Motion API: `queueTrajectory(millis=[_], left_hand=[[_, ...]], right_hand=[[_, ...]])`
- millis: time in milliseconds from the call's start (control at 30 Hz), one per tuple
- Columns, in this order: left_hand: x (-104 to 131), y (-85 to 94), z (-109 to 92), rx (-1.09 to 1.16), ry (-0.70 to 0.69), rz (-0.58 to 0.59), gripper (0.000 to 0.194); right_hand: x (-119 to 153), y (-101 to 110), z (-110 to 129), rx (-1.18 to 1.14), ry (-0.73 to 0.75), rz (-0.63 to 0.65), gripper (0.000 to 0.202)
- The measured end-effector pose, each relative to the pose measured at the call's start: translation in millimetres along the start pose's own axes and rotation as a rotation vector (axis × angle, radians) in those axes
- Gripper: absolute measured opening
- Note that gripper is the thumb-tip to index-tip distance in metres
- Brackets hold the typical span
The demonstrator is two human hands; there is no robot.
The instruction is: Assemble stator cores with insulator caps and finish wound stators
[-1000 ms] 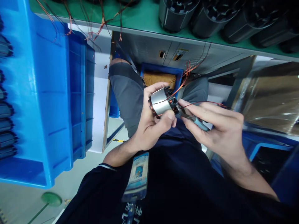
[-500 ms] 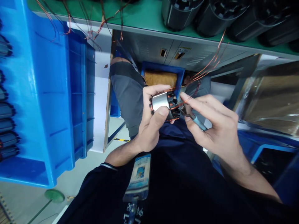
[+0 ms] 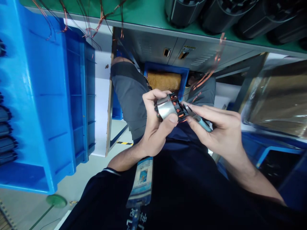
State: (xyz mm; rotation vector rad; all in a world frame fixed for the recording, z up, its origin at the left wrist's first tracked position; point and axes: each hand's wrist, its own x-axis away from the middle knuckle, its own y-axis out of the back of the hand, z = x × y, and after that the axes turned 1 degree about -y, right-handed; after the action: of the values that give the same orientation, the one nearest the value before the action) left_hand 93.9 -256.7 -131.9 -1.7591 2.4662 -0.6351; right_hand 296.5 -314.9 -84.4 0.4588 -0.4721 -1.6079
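Observation:
My left hand is wrapped round a motor stator, a short silver cylinder with black slotted ends and copper windings. Its thumb presses on the near side of the metal. In my right hand is a pair of small cutting pliers with light blue handles. The dark jaws of the pliers are at the stator's right end, close to the windings; whether they grip a wire is hidden by the fingers. Blurred copper wires stretch up and to the right beyond the stator.
Black cylindrical parts stand along the green bench, with loose wire ends hanging over its edge at left. A large blue bin holding more stators is on the left. Below the bench are a grey cabinet and a blue crate.
My right fingers have closed in round the pliers, and the jaws have shifted against the stator's end. The stator has turned slightly, and the copper wires have moved and blurred.

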Motion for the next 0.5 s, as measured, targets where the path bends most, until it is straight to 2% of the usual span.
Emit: queueTrajectory(millis=[100,233,333,500], left_hand=[[-3.6,-5.6,-2.4,0.103,-0.079,-0.032,0.037],[-4.3,-13.4,-13.6,0.096,-0.064,-0.063,0.029],[-2.7,-14.2,-17.1,0.082,-0.064,-0.057,0.03],[1.1,-10.5,-11.2,0.058,-0.045,-0.017,0.032]], right_hand=[[0.8,-0.6,-3.6,0.018,0.027,0.007,0.063],[2.3,-1.5,-2.0,0.073,0.066,0.017,0.079],[1.9,-2.4,2.6,0.081,0.077,0.004,0.08],[5.3,-1.5,6.6,0.058,0.088,-0.02,0.072]])
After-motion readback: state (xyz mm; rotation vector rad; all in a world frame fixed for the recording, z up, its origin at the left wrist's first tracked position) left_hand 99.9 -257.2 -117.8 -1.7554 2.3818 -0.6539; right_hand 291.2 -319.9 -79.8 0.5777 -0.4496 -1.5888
